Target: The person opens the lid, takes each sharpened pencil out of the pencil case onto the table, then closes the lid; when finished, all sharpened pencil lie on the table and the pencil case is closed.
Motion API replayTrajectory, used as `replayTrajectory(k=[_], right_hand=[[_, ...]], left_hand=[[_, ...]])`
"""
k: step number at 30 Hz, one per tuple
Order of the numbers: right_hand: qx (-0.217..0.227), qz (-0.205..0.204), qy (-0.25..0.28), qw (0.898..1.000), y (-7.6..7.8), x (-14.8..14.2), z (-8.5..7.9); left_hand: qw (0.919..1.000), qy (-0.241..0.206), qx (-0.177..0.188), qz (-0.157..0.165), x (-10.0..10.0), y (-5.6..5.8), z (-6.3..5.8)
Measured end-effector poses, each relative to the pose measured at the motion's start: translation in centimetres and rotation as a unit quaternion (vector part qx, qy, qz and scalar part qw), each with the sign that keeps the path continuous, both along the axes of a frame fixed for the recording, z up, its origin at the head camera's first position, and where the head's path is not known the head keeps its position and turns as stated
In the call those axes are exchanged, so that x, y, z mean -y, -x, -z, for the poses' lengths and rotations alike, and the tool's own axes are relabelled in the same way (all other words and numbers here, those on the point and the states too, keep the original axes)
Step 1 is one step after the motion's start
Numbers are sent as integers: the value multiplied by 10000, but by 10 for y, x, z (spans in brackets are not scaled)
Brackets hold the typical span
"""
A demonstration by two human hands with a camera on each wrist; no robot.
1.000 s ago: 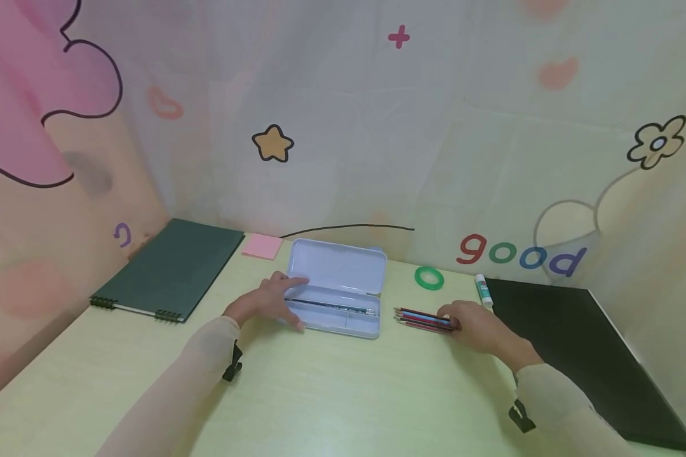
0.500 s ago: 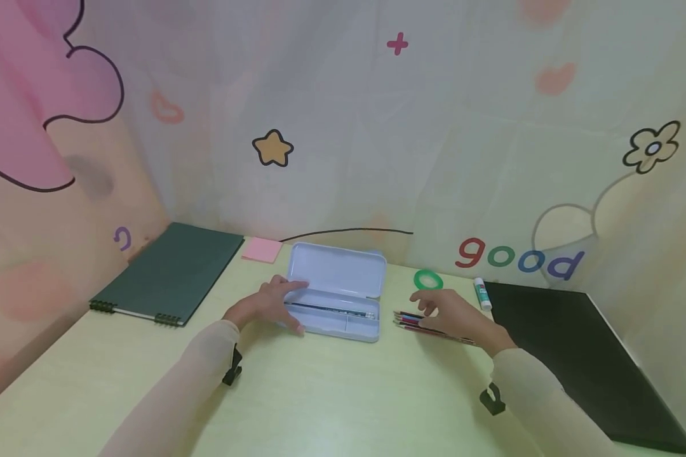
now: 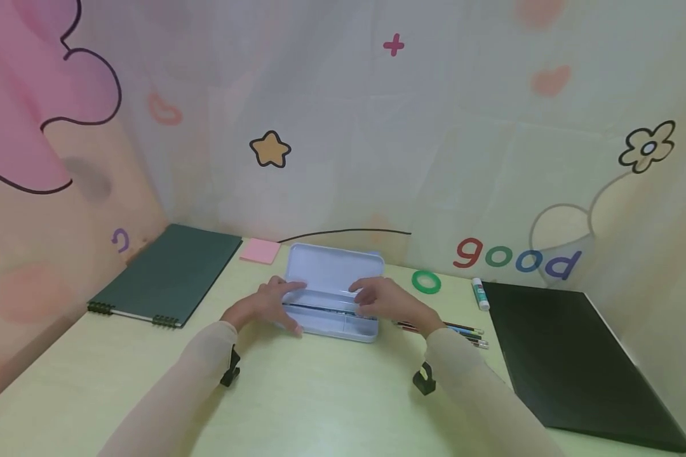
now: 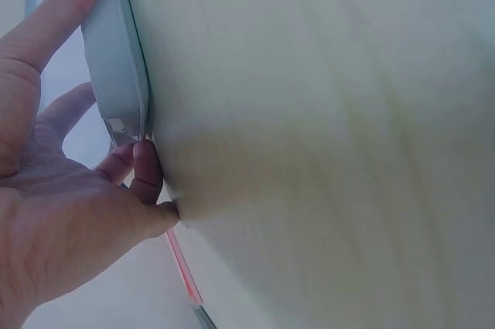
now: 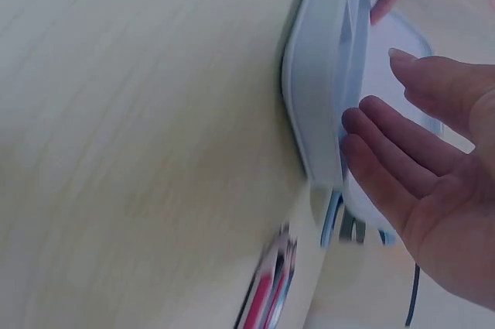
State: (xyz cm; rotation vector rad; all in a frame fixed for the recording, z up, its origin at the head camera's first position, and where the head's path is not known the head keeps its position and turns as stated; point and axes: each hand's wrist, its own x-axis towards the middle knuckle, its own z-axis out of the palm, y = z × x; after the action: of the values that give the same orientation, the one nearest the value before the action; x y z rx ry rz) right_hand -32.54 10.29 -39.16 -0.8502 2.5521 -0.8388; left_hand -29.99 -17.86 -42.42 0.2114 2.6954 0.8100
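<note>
A pale blue pencil case (image 3: 322, 265) lies with its lid raised in the head view. A dark pencil (image 3: 314, 308) runs lengthwise inside it. My left hand (image 3: 270, 303) holds the case's left end, thumb along the front wall and other fingers around the end, as the left wrist view shows. My right hand (image 3: 393, 299) is over the case's right end, fingers slightly bent and thumb apart; in the right wrist view its fingertips (image 5: 354, 121) are at the tray's edge, with nothing between them and the thumb. Several pencils (image 3: 470, 331) lie right of the case, partly hidden by the right arm.
A green tape roll (image 3: 426, 282) and a glue stick (image 3: 480, 294) lie at the back right, beside a large black board (image 3: 583, 368). At the left are a dark green spiral notebook (image 3: 171, 273) and pink sticky notes (image 3: 260, 251). A printed curtain (image 3: 343, 127) hangs behind.
My right hand has let go of the bundle of pencils, leaving it on the table, and moved left over the case. The left hand stays at the case's left end.
</note>
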Motion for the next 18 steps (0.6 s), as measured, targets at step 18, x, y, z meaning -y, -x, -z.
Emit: replayTrajectory(k=[18], right_hand=[[-607,-105,-1007,9930,-3,63,16]], left_hand=[[10000,75,33,44,1,0,-1]])
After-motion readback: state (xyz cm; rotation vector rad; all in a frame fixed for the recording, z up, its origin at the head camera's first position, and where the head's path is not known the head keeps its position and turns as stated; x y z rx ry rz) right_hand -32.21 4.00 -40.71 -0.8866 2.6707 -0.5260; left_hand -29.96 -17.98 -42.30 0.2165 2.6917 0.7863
